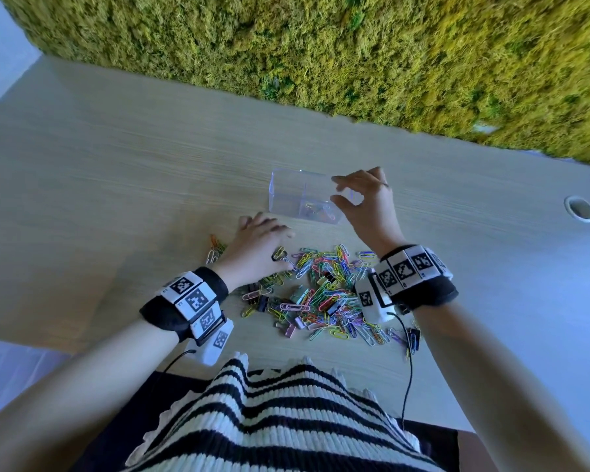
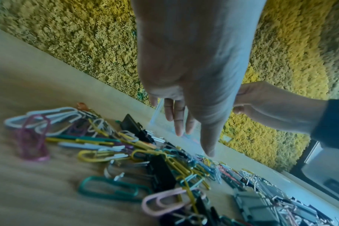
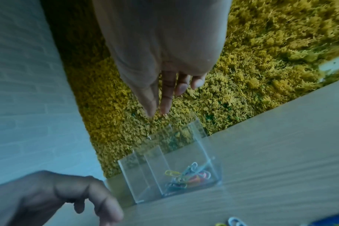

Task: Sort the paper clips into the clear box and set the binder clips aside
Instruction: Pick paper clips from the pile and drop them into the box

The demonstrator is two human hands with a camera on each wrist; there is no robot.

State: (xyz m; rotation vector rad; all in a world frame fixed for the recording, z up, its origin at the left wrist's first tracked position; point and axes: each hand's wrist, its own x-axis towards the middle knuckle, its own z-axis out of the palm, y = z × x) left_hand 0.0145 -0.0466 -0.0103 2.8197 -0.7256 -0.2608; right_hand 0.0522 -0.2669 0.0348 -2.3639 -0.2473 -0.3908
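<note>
The clear box (image 1: 281, 194) stands upright on the table beyond the pile, with a few coloured paper clips (image 3: 188, 177) lying in its bottom. My right hand (image 1: 336, 189) hovers over the box's right side, thumb and fingers (image 3: 165, 97) spread apart with nothing between them. My left hand (image 1: 263, 233) lies low at the pile's far left edge, just in front of the box, fingers (image 2: 179, 122) relaxed and holding nothing. The mixed pile (image 1: 324, 294) of coloured paper clips and binder clips (image 1: 298, 294) covers the table near my body.
A small separate bunch of clips (image 1: 215, 252) lies left of my left hand. A black binder clip (image 2: 133, 126) sits in the pile near my left fingers. A moss wall (image 1: 321, 46) backs the table. A round cable hole (image 1: 579, 208) is at far right.
</note>
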